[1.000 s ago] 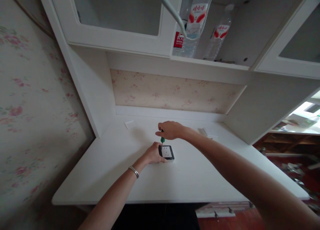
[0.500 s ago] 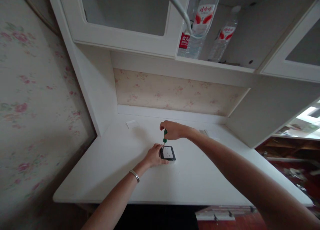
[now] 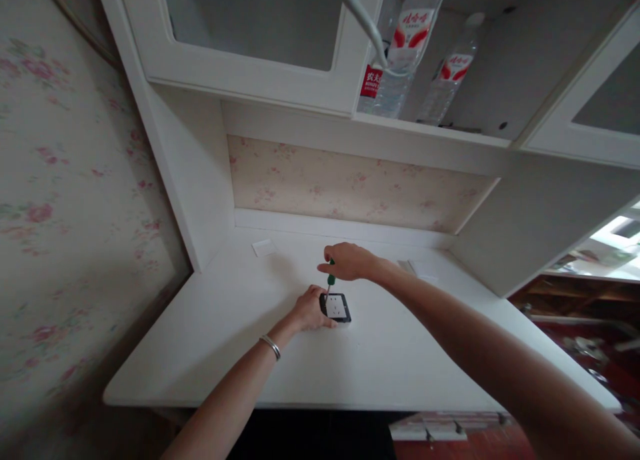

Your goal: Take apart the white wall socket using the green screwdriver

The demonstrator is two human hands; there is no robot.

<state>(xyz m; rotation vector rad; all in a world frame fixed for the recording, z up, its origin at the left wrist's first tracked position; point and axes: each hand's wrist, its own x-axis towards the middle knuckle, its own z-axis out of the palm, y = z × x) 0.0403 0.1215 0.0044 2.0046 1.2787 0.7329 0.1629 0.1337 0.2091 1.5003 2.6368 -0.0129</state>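
A wall socket (image 3: 337,307) with a white face and dark frame lies face up on the white desk (image 3: 400,353). My left hand (image 3: 311,310) grips it from the left side, thumb along its near edge and fingers at the far left corner. Above it, my right hand (image 3: 345,260) is closed around the green handle of a screwdriver (image 3: 331,279). The screwdriver stands nearly upright, its shaft coming down to the left part of the socket's dark frame. Whether the tip sits in a screw is too small to tell.
A white plate-like piece (image 3: 263,248) lies at the back left of the desk, and pale flat pieces (image 3: 415,269) lie behind my right forearm. Overhead, a cabinet shelf holds plastic bottles (image 3: 453,70). A grey curved tube (image 3: 363,20) hangs in front.
The fingers of my right hand have shifted on the screwdriver handle, with the index finger and thumb now more spread. My left hand and the socket stay in place.
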